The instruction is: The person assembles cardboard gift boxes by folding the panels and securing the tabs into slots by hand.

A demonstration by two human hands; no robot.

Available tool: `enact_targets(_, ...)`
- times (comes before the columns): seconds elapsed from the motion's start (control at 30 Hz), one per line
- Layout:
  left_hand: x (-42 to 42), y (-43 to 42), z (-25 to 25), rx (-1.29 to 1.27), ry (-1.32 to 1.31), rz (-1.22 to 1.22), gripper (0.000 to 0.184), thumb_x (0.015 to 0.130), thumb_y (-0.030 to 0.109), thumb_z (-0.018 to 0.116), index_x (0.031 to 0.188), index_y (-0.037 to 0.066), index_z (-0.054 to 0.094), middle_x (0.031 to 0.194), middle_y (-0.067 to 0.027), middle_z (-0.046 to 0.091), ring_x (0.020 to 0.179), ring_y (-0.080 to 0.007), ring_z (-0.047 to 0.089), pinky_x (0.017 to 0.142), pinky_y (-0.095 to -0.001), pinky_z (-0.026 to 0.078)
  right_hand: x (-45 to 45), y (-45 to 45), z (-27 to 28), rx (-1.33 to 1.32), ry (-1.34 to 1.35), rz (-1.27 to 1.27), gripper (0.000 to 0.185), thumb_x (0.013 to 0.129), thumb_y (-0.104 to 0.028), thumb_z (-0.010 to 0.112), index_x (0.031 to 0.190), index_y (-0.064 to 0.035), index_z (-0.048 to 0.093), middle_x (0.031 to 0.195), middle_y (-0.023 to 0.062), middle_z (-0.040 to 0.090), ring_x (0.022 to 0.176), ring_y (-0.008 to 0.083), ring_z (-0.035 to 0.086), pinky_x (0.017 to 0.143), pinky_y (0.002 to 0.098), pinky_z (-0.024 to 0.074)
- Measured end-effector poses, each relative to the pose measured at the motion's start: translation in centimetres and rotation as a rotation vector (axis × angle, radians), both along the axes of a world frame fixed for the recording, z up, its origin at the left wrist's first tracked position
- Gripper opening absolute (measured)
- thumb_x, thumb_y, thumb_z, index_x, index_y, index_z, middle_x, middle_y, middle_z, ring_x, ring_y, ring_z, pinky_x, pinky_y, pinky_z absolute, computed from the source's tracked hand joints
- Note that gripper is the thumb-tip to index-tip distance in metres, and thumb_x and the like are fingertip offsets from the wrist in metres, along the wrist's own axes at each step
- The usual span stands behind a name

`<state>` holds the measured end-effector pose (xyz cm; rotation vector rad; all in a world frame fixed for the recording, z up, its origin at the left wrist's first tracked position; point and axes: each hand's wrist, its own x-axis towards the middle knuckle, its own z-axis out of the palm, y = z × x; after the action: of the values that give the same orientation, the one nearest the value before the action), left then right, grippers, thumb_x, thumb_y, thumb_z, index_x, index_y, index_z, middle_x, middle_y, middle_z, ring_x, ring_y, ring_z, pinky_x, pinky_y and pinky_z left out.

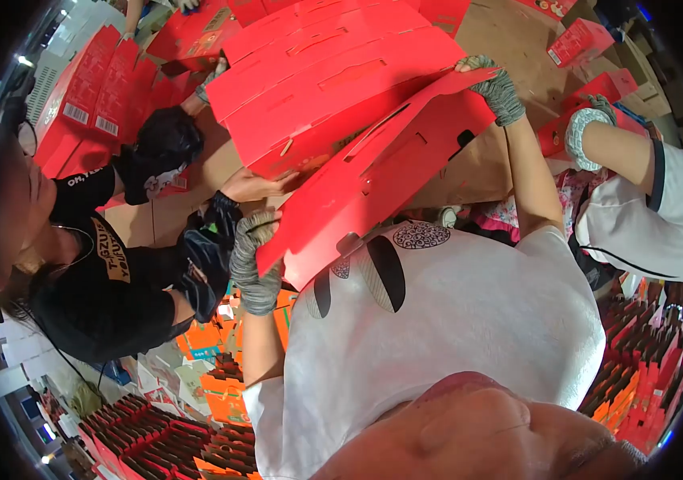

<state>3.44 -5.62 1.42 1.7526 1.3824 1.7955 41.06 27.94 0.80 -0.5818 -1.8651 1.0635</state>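
Observation:
A creased red cardboard carton (389,172), with slots and die-cut notches, is stretched between my two hands in front of my chest. My left hand (256,260), in a grey knit glove, grips its near left end. The grey-gloved right hand (497,90) is closed on its far right corner, close to the edge of a row of red boxes (333,72). That row of boxes, with slotted tops, lies just beyond the carton. A co-worker's bare hand (257,186) is at the lower left of the row.
A co-worker in black (109,264) stands close on my left; another person's white sleeve (637,212) is on my right. Red cartons (77,112) stand at the far left, and a small red box (580,42) at the far right. Stacked red flats (149,436) fill the lower left.

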Motion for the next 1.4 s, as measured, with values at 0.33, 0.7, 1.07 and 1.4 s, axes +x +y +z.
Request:
enact_targets(0.33, -3.1, -1.6, -2.0, -0.244, 0.191, -0.009, 0.126, 0.048, 0.043, 0.087, 0.139, 0.005, 0.009, 0.129, -0.0147, 0.036, 0.120, -0.0274, 0.039, 0.103, -0.0403, 0.031, -2.7, -6.1, 2.9, 0.631, -0.502, -0.647, 0.030, 0.075, -0.012, 0.069, 0.104, -0.0090, 0.063, 0.111, 0.0016, 0.063, 0.109, 0.0175, 0.054, 0.102, 0.0368, 0.0312)
enact_targets(0.7, 0.6, 15.2, -1.2, -0.106, 0.155, -0.353, 0.112, 0.053, 0.029, 0.085, 0.138, 0.012, 0.014, 0.132, -0.0142, 0.034, 0.121, -0.0279, 0.040, 0.102, -0.0424, 0.035, -3.6, -9.1, 1.1, 0.665, -0.556, -0.780, 0.037, 0.079, -0.009, 0.068, 0.113, -0.0008, 0.057, 0.103, 0.0062, 0.062, 0.092, 0.0131, 0.057, 0.084, 0.0264, 0.0473)
enact_targets(1.07, -3.9, -1.8, -1.5, -0.214, 0.031, -0.177, 0.100, 0.061, 0.014, 0.082, 0.137, 0.020, 0.018, 0.138, -0.0132, 0.032, 0.124, -0.0276, 0.040, 0.100, -0.0444, 0.038, -1.3, -8.1, -2.1, -0.315, 0.266, -0.579, 0.028, 0.081, -0.004, 0.065, 0.107, 0.0013, 0.057, 0.094, 0.0055, 0.062, 0.083, 0.0134, 0.056, 0.080, 0.0247, 0.0478)
enact_targets(1.4, -6.5, -0.6, 0.9, -0.466, 0.045, -0.106, 0.089, 0.065, 0.022, 0.079, 0.133, 0.009, 0.024, 0.129, -0.0136, 0.043, 0.115, -0.0258, 0.048, 0.096, -0.0410, 0.042, -2.3, -7.9, -2.9, 0.384, -0.276, -1.075, 0.078, 0.063, -0.032, 0.080, 0.127, -0.0087, 0.041, 0.125, 0.0201, 0.041, 0.118, 0.0337, 0.039, 0.101, 0.0452, 0.0303)
